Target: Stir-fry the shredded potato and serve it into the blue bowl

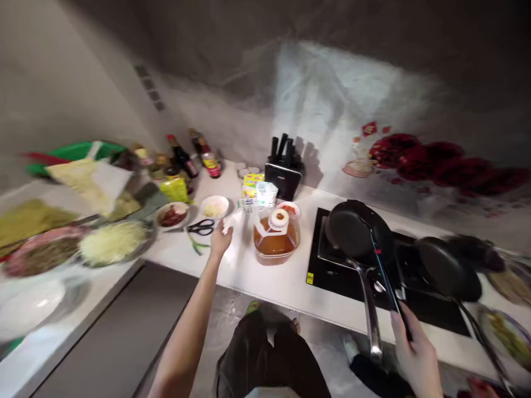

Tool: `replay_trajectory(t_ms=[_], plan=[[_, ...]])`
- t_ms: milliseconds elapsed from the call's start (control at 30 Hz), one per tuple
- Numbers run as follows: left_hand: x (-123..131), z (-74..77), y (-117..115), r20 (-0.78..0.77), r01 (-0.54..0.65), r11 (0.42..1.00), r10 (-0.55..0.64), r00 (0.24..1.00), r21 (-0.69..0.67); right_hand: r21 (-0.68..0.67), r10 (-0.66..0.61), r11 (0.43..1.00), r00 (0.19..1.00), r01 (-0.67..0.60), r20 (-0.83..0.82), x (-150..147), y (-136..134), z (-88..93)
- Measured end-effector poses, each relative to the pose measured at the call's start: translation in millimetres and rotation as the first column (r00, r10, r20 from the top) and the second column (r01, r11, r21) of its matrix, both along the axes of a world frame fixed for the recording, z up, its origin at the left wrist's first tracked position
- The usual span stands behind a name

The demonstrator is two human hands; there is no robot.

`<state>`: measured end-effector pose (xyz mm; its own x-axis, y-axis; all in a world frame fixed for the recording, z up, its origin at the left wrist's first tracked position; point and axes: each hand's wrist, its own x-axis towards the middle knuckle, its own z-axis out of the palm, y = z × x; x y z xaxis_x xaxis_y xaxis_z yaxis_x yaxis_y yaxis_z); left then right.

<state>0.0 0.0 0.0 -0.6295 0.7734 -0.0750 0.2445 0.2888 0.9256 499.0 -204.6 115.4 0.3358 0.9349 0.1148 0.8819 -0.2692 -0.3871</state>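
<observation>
My left hand [221,241] is over the counter, thumb and fingers closed around the near end of a white packet [246,207] with green print, both blurred. Beside it are black-handled scissors [202,227], a green onion piece [197,245] and a bowl of chopped pale pieces [214,207]. A large jug of amber oil [276,239] with a white cap stands to the right. My right hand [415,345] grips the dark handle of a long spatula [384,266], whose far end reaches over a black frying pan [352,229] on the cooktop.
A second dark pan [448,269] sits on the cooktop [332,273]. Behind the jug is a knife block [283,179]. Sauce bottles [210,159] stand at the back. Leftward are a bowl of dark red pieces [172,214] and a plate of pale shreds [112,242].
</observation>
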Motion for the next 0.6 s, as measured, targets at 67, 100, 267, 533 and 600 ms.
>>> replay_trajectory(t_ms=[67,100,267,533,600], plan=[[17.1,-9.0,-18.0,0.011,0.039,0.999,-0.039,0.999,0.010,-0.030,-0.087,0.996,0.993,0.089,0.081,8.9,-0.5,8.4],[23.7,-14.3,-27.7,0.021,0.053,0.999,-0.053,0.998,0.010,-0.046,-0.116,0.991,0.986,0.123,0.118,14.3,0.1,11.4],[51.9,-46.5,-78.0,0.129,0.099,0.994,-0.093,0.987,-0.044,-0.157,-0.103,0.977,0.965,0.144,0.243,50.4,24.4,6.6],[85.2,-57.5,-102.9,0.195,0.127,0.988,-0.108,0.975,-0.087,-0.421,-0.053,0.889,0.954,0.180,0.296,94.7,99.4,-18.7],[89.9,-56.3,-102.8,0.208,0.109,0.991,-0.091,0.974,-0.080,-0.444,-0.063,0.879,0.966,0.172,0.249,107.1,106.6,-25.2]])
